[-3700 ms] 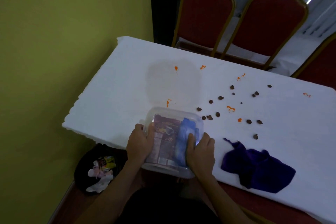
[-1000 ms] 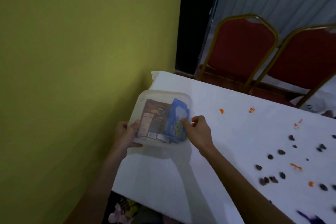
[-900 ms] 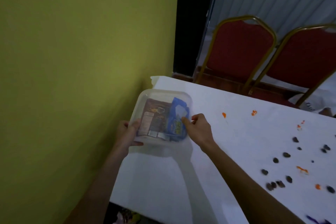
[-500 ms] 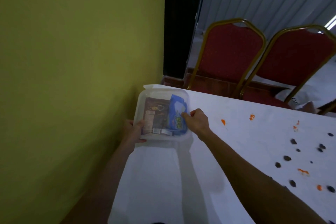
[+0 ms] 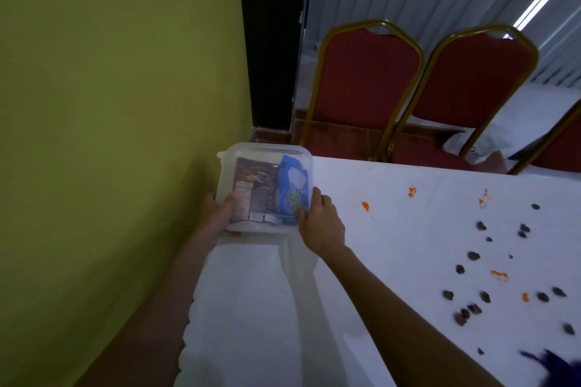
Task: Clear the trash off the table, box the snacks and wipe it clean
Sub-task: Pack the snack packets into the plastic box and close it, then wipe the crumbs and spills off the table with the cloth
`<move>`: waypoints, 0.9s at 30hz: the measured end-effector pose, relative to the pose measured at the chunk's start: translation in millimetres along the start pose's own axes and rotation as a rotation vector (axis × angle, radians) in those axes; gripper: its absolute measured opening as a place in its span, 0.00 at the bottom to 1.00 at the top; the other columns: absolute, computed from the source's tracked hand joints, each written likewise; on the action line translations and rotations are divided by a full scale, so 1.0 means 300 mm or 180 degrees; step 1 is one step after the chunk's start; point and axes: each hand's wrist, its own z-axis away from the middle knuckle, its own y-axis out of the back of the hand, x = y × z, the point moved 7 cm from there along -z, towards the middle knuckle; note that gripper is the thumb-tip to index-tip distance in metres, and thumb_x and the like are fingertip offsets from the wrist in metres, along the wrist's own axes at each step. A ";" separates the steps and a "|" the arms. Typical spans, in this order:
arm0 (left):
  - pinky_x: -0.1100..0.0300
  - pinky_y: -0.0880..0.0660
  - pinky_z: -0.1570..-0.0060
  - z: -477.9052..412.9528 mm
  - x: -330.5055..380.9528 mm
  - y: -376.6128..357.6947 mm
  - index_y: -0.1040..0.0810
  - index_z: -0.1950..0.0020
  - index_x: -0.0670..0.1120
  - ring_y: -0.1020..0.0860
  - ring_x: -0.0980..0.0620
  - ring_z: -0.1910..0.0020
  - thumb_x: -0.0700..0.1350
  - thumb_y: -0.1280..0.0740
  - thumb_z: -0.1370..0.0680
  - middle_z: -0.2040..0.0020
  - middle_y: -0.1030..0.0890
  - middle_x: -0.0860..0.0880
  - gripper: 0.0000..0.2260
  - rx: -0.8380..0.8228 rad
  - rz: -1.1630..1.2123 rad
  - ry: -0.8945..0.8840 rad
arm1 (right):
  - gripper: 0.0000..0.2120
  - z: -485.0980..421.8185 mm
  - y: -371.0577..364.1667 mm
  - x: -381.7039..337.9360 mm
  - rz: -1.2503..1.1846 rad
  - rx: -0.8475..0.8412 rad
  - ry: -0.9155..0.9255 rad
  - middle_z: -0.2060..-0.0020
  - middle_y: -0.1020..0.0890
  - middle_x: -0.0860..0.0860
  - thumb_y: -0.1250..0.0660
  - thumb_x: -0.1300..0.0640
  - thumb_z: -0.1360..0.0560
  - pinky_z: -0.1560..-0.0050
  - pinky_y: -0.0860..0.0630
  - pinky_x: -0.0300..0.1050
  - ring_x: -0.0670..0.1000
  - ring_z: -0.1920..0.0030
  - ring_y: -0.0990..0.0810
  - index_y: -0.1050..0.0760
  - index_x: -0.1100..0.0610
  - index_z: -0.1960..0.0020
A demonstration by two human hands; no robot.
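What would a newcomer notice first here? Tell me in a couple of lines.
Probably the clear plastic box with a brown snack packet and a blue one inside, gripped by the left hand and right hand at the table's far corner by the yellow-green wall. Next, dark crumbs and orange smears dotting the white tablecloth to the right.

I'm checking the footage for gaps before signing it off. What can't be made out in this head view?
- Purple cloth: cut off by the bottom-right frame edge; only a blurred corner shows.
- Clear box: whether it rests on the table is unclear; the left hand and right hand cover its near corners.
- Snack packets: print too blurred to read.
- Dark crumbs: too small to identify.
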 end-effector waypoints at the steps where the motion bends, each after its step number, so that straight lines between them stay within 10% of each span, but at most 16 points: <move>1: 0.48 0.18 0.65 0.006 -0.007 0.000 0.34 0.29 0.45 0.20 0.41 0.47 0.54 0.32 0.21 0.37 0.24 0.43 0.25 -0.0012 0.0081 0.0010 | 0.22 -0.006 -0.002 0.009 0.0025 -0.0133 -0.0030 0.40 0.24 0.55 0.43 0.42 0.19 0.46 0.19 0.57 0.56 0.43 0.21 0.37 0.55 0.32; 8: 0.48 0.20 0.51 0.129 -0.149 -0.015 0.30 0.32 0.45 0.23 0.46 0.47 0.63 0.33 0.24 0.43 0.24 0.46 0.29 0.0418 0.0473 -0.0012 | 0.19 0.208 0.012 0.142 -0.0640 -0.0487 -0.0091 0.43 0.18 0.53 0.38 0.48 0.20 0.42 0.24 0.47 0.53 0.44 0.19 0.28 0.55 0.32; 13: 0.45 0.19 0.49 0.372 -0.381 -0.181 0.24 0.43 0.46 0.18 0.43 0.50 0.52 0.36 0.19 0.47 0.17 0.43 0.11 -0.0093 0.0443 0.0445 | 0.10 0.457 0.015 0.300 -0.1326 -0.0493 -0.0421 0.65 0.20 0.44 0.35 0.56 0.22 0.62 0.30 0.29 0.41 0.64 0.21 0.21 0.52 0.42; 21: 0.55 0.20 0.54 0.828 -0.562 -0.565 0.20 0.48 0.49 0.17 0.53 0.53 0.42 0.34 0.21 0.55 0.14 0.53 0.05 -0.1195 -0.0803 -0.0307 | 0.09 0.669 0.170 0.566 -0.1559 -0.0398 -0.0451 0.57 0.16 0.46 0.36 0.54 0.20 0.56 0.20 0.36 0.43 0.59 0.17 0.21 0.47 0.43; 27: 0.60 0.29 0.45 0.927 -0.553 -0.707 0.23 0.49 0.55 0.23 0.52 0.45 0.40 0.32 0.24 0.48 0.22 0.53 0.10 -0.0759 -0.1775 -0.1310 | 0.07 0.742 0.399 0.956 -0.1374 0.0104 -0.0829 0.52 0.16 0.44 0.36 0.54 0.19 0.50 0.19 0.39 0.41 0.54 0.17 0.22 0.48 0.43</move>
